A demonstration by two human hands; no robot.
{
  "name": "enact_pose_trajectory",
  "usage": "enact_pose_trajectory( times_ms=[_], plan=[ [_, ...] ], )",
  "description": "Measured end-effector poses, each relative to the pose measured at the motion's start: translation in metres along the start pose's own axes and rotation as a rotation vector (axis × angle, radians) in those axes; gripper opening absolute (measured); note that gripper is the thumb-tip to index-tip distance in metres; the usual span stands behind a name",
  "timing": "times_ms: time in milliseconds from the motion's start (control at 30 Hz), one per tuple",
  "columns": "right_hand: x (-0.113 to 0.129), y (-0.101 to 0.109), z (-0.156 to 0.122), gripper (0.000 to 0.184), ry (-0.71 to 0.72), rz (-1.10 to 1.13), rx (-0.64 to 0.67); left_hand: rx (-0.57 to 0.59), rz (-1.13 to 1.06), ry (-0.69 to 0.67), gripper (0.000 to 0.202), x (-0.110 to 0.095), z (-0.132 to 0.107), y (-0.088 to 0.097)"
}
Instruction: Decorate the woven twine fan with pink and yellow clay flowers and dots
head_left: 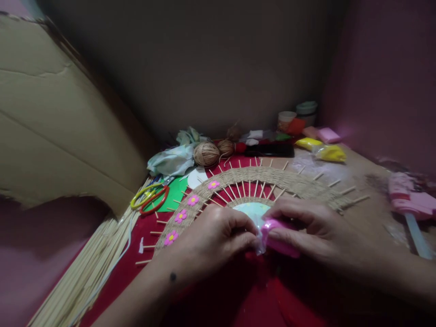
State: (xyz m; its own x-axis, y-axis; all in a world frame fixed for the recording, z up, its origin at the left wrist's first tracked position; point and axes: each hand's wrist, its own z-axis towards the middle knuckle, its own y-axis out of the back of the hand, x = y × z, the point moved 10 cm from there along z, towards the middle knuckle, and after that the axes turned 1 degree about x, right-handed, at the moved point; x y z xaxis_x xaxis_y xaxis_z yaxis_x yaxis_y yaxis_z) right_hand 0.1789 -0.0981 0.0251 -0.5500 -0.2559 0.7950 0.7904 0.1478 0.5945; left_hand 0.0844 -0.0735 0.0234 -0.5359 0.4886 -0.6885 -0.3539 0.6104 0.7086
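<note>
My right hand [308, 225] grips a bright pink packet [284, 245], which looks like soft modelling clay in clear plastic. With thumb and fingers pinched together, my left hand [226, 231] holds the clear wrapper end at the packet's left side. Beneath and beyond both hands lies a fan-shaped piece of woven twine [252, 174] with thin sticks poking out along its edge. Several pink flowers with yellow centres, such as this flower [180, 215], sit along its left band. A pale green half-round centre [250, 209] is partly covered by my hands.
Scissors with red and yellow handles [154, 200] lie at left, near a bundle of thin sticks [76, 272]. Twine balls [206, 154], a dark phone-like slab [270, 150] and yellow packets [330, 153] line the back. A pink glue gun [408, 197] rests at right. Cardboard [61, 113] stands at left.
</note>
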Motion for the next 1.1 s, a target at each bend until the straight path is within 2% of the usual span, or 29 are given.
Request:
enact_pose_trajectory(
  times_ms=[200,367,600,867,967,1100],
  plan=[
    [-0.005,0.002,0.0,0.021,-0.002,0.024,-0.04,-0.075,0.045,-0.068,0.016,-0.004,0.002,-0.002],
    [-0.007,0.0,0.0,0.021,0.002,0.07,-0.031,-0.095,0.006,-0.031,0.019,-0.001,0.006,-0.002],
    [-0.002,0.001,-0.002,0.021,0.006,0.07,-0.032,0.075,-0.319,0.198,0.015,0.021,0.005,-0.02],
    [-0.003,0.002,-0.002,0.022,-0.006,0.083,-0.013,0.161,-0.564,0.244,0.011,0.025,0.002,-0.021],
    [-0.004,0.002,-0.001,0.023,-0.004,0.097,-0.013,0.127,-0.757,0.207,0.011,0.024,-0.001,-0.008],
    [-0.005,0.001,-0.001,0.024,0.0,0.097,-0.007,0.089,-1.037,0.069,0.005,0.019,0.001,0.007]
  ],
)
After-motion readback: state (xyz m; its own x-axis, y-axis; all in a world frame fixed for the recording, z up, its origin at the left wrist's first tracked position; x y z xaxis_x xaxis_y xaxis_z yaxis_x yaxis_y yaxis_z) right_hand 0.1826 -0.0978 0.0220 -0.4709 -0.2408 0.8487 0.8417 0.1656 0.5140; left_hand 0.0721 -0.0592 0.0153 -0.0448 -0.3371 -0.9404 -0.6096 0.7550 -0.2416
